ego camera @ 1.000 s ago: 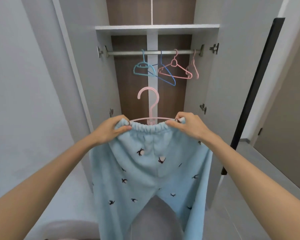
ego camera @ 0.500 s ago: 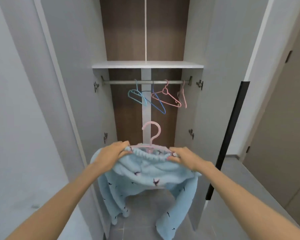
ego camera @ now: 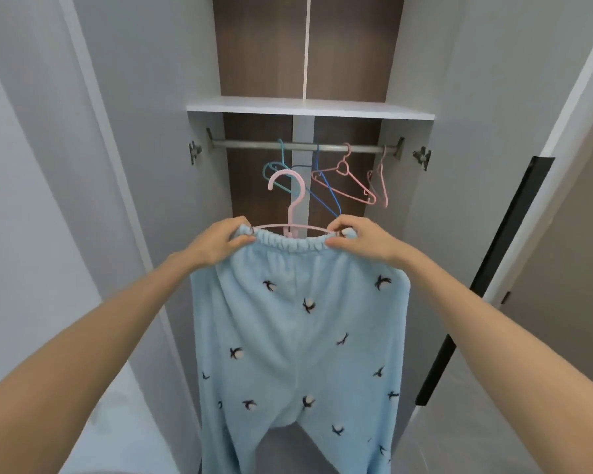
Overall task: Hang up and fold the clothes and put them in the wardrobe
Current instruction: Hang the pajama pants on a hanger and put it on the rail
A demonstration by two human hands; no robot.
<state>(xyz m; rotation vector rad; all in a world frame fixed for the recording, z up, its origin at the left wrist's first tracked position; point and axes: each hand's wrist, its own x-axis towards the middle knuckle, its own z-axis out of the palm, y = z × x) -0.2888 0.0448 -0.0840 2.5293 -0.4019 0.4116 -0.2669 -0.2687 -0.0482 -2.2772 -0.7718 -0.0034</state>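
Light blue fleece trousers [ego camera: 298,336] with small dark bird prints hang flat in front of the open wardrobe. Their elastic waistband is clipped onto a pink hanger [ego camera: 290,206], whose hook points up below the metal rail [ego camera: 302,146]. My left hand [ego camera: 220,242] grips the waistband's left end together with the hanger's clip. My right hand [ego camera: 360,242] pinches the right end the same way. The trouser legs run out of the frame at the bottom.
Several empty hangers hang on the rail: a teal one [ego camera: 274,167], a blue one [ego camera: 326,189] and two pink ones [ego camera: 348,181]. A white shelf [ego camera: 308,107] sits above the rail. Both wardrobe doors [ego camera: 144,165] stand open at the sides.
Half a second ago the trousers were lowered and bunched between my hands. Now both hands have lifted the hanger, and the trousers hang straight, closer to the rail.
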